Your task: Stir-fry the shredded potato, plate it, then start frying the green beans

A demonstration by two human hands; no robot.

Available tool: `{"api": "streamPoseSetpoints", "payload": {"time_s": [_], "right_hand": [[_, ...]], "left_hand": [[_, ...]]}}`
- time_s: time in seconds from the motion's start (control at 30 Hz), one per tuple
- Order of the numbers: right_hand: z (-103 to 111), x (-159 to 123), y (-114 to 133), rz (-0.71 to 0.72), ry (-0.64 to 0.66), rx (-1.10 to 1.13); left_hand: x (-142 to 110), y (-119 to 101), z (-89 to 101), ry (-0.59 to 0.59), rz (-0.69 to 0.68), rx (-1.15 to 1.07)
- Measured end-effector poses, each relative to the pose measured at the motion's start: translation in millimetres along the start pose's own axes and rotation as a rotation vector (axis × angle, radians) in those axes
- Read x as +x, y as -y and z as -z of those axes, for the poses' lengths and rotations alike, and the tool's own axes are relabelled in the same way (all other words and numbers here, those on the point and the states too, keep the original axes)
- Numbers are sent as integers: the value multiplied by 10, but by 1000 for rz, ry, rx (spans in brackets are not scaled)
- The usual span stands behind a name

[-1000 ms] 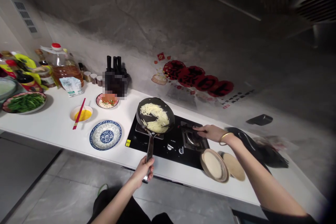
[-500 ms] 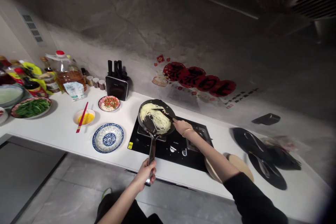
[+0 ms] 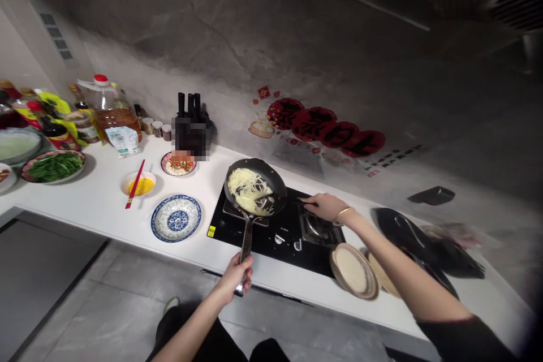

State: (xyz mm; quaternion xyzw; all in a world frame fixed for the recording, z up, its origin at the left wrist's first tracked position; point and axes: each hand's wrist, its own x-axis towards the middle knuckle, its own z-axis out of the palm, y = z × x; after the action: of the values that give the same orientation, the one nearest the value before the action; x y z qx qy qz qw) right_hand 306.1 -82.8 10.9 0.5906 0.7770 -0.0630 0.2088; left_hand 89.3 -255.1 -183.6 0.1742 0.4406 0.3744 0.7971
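Note:
A black frying pan (image 3: 275, 182) holding pale shredded potato (image 3: 248, 188) sits on the left burner of a black cooktop (image 3: 271, 233). My left hand (image 3: 237, 273) is wrapped round the end of the pan's long metal handle at the counter's front edge. My right hand (image 3: 324, 206) is closed on the dark handle of a spatula, whose blade reaches left into the pan's right side among the shreds. A gold bangle is on that wrist.
Left of the cooktop stand a blue patterned plate (image 3: 176, 218), a bowl of beaten egg (image 3: 138, 185) with red chopsticks, a small plate of chopped chilli (image 3: 178, 165), a knife block, an oil jug (image 3: 111, 113) and a greens plate (image 3: 54, 166). Wooden lids (image 3: 354, 270) and dark pans (image 3: 413, 236) lie right.
My right hand has drawn back to the right from over the pan, dragging the spatula through the shreds. The left hand keeps its hold on the handle.

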Motion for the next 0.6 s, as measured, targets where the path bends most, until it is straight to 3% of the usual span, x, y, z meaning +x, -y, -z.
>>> {"api": "streamPoseSetpoints", "payload": {"time_s": [0.13, 0.27, 0.37, 0.5, 0.6], "right_hand": [[-350, 304, 466, -123, -148, 82], [-399, 468, 676, -118, -124, 97], [-188, 339, 515, -89, -70, 82], [160, -67, 147, 8, 46, 16], [218, -281, 125, 96, 77, -59]], "left_hand": [[16, 18, -2, -3, 0, 3], [26, 23, 6, -2, -5, 7], [22, 17, 11, -5, -5, 13], [11, 8, 3, -13, 2, 7], [-2, -4, -9, -16, 10, 11]]}}
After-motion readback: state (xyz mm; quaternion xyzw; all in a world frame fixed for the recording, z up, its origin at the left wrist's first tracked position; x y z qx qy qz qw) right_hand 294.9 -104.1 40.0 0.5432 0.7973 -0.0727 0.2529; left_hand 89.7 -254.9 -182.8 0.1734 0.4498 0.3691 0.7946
